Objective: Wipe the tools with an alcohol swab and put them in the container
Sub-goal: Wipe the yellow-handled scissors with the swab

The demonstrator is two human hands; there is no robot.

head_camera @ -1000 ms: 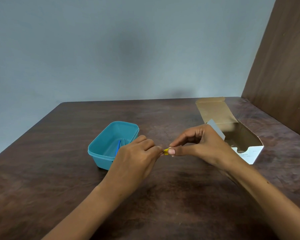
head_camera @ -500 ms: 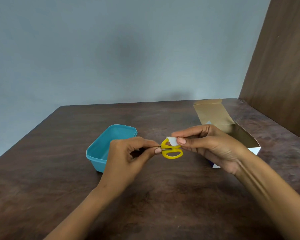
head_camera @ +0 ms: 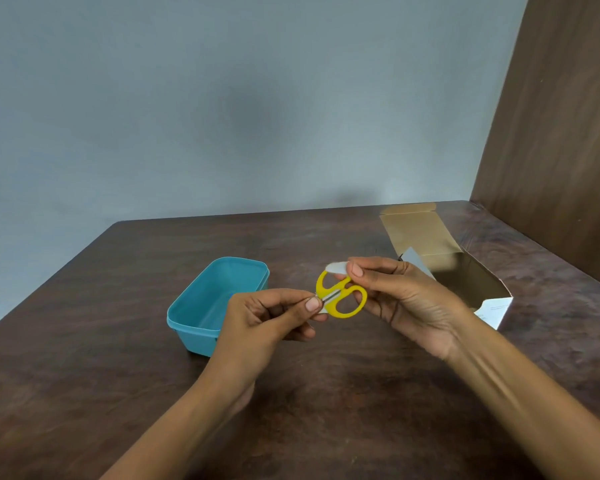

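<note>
Small scissors with yellow handles (head_camera: 340, 298) are held above the dark wooden table (head_camera: 326, 403). My left hand (head_camera: 271, 322) pinches their metal blades between thumb and fingers; the blade tips are hidden in that hand. My right hand (head_camera: 402, 299) pinches a white alcohol swab (head_camera: 336, 267) against the upper yellow handle loop. A teal plastic container (head_camera: 205, 306) stands open just left of my left hand; its inside is partly hidden by that hand.
An open cardboard box (head_camera: 465, 275) lies on its side behind my right hand, its flap stretched toward the back wall. A brown wooden panel (head_camera: 561, 133) rises along the table's right side. A grey wall stands behind the table.
The scissors' yellow handles have come out from between my hands and turned into full view. My right hand has shifted the swab from near the blades to the upper handle loop.
</note>
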